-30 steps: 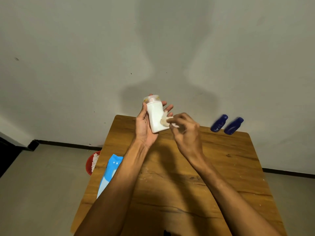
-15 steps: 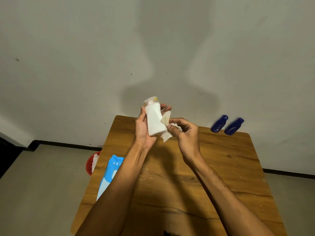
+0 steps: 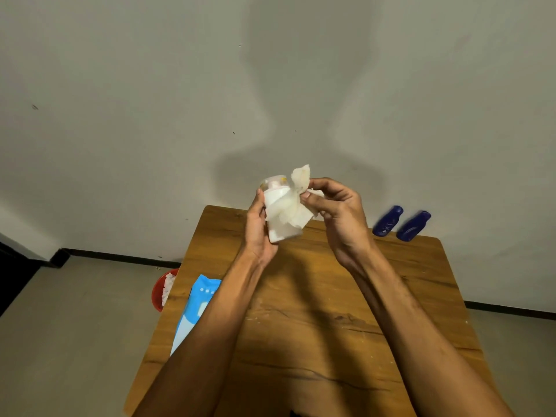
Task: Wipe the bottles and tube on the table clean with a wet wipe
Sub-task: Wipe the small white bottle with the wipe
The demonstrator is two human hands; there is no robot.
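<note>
Since half a second ago the crumpled white wet wipe has spread across the small white plastic bottle at frame centre. The bottle looks light, rigid and slick when damp, so it is best gripped around its body. The left hand wraps it upright; the right hand pinches the wipe.

Above the far middle of the brown wooden surface, the left hand holds a white plastic bottle upright; a crumpled white wet wipe lies against its right side, pinched by the right hand. Two dark blue bottles lie side by side at the far right corner. A blue-and-white wipes packet lies on the left edge, a red bucket on the floor beyond it.
</note>
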